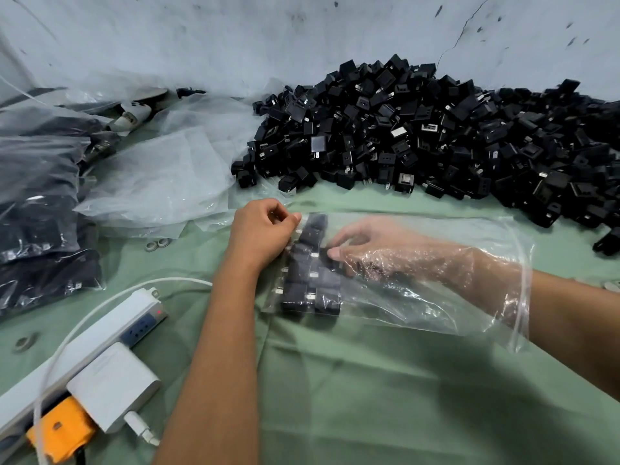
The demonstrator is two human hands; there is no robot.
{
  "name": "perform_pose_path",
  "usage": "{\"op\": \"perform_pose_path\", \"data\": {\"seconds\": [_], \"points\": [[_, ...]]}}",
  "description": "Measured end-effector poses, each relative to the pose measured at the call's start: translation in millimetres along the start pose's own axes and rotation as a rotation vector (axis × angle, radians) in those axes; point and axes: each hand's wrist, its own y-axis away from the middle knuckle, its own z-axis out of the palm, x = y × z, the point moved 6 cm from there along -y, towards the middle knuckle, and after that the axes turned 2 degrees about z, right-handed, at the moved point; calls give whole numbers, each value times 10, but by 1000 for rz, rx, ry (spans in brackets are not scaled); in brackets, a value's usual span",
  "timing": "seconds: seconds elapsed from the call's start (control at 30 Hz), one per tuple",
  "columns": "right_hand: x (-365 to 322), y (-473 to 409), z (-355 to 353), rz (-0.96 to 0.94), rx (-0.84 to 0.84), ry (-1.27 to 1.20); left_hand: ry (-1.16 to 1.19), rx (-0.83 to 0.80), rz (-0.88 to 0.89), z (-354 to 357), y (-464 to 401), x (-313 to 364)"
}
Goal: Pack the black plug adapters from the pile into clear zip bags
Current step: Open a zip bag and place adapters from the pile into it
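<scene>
The pile of black plug adapters [436, 135] heaps along the far edge of the green-covered worktop [369, 380], beyond both hands. Nearer lies the clear zip bag [419, 297], its long axis left to right, mouth rightward. The right hand [365, 246], inside it, pinches one of the packed adapters [310, 263] stacked at its closed left end. The left hand [261, 229] pinches that end's far corner.

Your left hand [260, 229] sits just past centre toward 12 o'clock, fingers curled and pinching the zip bag [419, 297] at its closed end. Your right hand [362, 245], over at 3 o'clock, is inside that bag up past the wrist, fingertips on the packed adapters [310, 273].
</scene>
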Motion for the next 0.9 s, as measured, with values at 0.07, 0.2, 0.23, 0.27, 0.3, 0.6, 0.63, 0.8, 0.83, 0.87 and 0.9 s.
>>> {"op": "perform_pose_path", "data": {"seconds": [0.07, 0.2, 0.23, 0.27, 0.3, 0.6, 0.63, 0.8, 0.83, 0.87, 0.9], "points": [[25, 40, -3, 14, -19, -21, -101, 67, 88, -15, 24, 175], [74, 174, -120, 28, -3, -163, -281, -28, 313, 271, 125, 605], [48, 232, -150, 14, 6, -130, -318, -86, 327, 384, 174, 664], [23, 285, -187, 7, 21, -94, -363, -142, 332, 490, 215, 686], [17, 354, -233, 17, 29, -71, -420, -194, 326, 586, 249, 678], [564, 1123, -673, 129, -55, -294, -755, -330, 275, 850, 242, 482], [637, 1226, -728, 135, -47, -334, -762, -331, 279, 860, 244, 495], [1000, 1525, -1004, 365, 218, -309, -778, -344, 268, 836, 230, 448], [1084, 1583, -1120, 410, 381, -240, -780, -361, 260, 839, 220, 456], [1151, 1650, -1258, 453, 569, -130, -789, -386, 246, 838, 208, 458], [1180, 1754, -1406, 487, 760, 9, -807, -413, 227, 841, 199, 479]]}}
